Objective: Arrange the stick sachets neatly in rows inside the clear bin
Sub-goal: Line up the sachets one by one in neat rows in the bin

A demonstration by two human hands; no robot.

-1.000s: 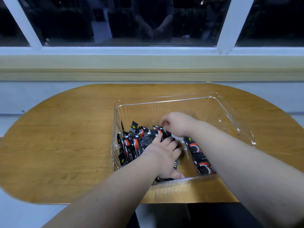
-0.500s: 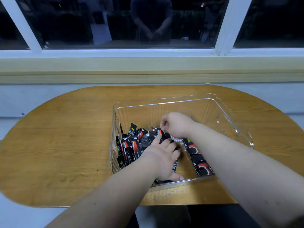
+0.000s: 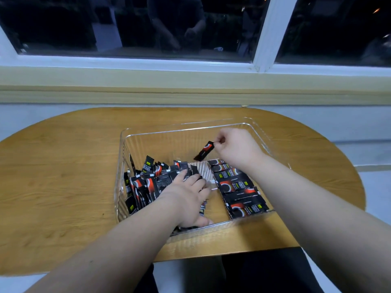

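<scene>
The right hand (image 3: 234, 149) grip pinches one sachet (image 3: 204, 151) by its end, probably for the 3 o'clock row (image 3: 239, 187); the left hand (image 3: 186, 197), grip released, restrains the 9 o'clock pile (image 3: 146, 182).

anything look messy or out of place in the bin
Yes: the heap of sachets on the left of the bin is jumbled, tilted every way, unlike the flat row on the right.

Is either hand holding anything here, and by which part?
The right hand pinches one sachet by its top end; the left hand only rests on the loose pile.
</scene>
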